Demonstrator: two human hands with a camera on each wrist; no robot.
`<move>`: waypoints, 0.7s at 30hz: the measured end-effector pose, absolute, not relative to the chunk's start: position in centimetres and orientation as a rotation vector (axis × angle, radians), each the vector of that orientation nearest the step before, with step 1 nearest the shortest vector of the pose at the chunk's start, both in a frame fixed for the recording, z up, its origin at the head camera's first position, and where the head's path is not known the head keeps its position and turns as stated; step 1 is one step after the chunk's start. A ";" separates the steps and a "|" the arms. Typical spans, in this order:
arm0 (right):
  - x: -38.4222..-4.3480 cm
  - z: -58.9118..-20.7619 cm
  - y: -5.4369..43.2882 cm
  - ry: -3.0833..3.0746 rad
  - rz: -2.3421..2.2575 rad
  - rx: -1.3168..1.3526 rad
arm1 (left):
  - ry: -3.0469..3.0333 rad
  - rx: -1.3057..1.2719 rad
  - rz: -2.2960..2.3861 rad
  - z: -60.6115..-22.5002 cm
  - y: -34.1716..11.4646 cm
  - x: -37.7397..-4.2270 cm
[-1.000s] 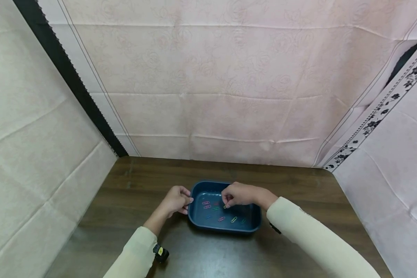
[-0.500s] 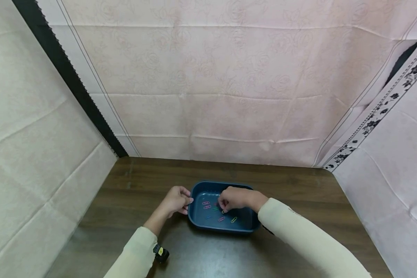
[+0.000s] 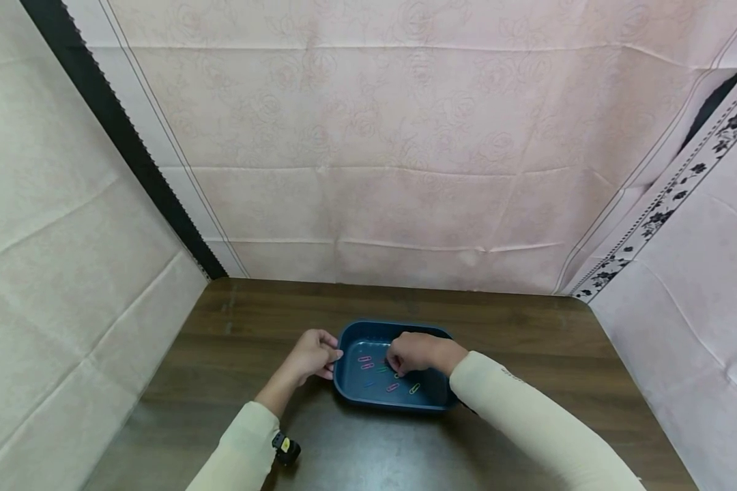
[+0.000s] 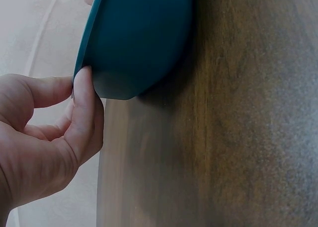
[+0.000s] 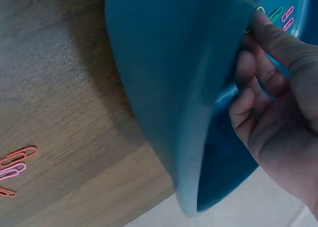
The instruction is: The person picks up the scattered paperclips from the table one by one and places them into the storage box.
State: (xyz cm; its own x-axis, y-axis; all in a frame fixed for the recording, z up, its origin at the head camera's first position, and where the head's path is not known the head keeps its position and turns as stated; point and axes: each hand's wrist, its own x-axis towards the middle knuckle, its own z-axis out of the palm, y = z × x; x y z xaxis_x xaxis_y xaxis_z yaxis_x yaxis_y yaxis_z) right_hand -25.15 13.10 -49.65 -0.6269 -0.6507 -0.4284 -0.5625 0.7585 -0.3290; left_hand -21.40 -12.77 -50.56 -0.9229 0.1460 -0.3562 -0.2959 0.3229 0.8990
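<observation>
The left hand [image 3: 312,354] pinches the blue tray's [image 3: 350,394] left rim; the right hand [image 3: 414,352], fingers curled, touches a yellow paper clip [image 3: 397,374] directly beneath its grip.

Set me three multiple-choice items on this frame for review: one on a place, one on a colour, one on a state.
1. Where is the right hand?
A. Flat on the table beside the tray
B. Inside the tray, among the paper clips
C. Raised off the table

2. What colour is the tray?
A. Dark blue
B. White
C. Red

3. What is the left hand doing?
A. Lying idle, well clear of the tray
B. Lifting the tray off the table
C. Holding the tray's left rim while the tray sits on the table

Answers: 1 B, the head view shows the fingers down on the tray floor by the clips. 2 A, every view shows dark blue. 3 C, the left wrist view shows a finger against the rim.
</observation>
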 end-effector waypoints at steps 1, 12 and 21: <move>-25.2 -49.7 13.1 2.426 -0.217 -0.912 | 2.222 -0.136 1.627 -50.5 -12.8 -21.4; -25.2 -49.8 12.7 2.444 -0.176 -0.910 | 2.229 -0.140 1.621 -50.4 -12.7 -21.3; -25.1 -49.5 13.1 2.434 -0.210 -0.950 | 2.241 -0.141 1.603 -50.1 -12.7 -21.2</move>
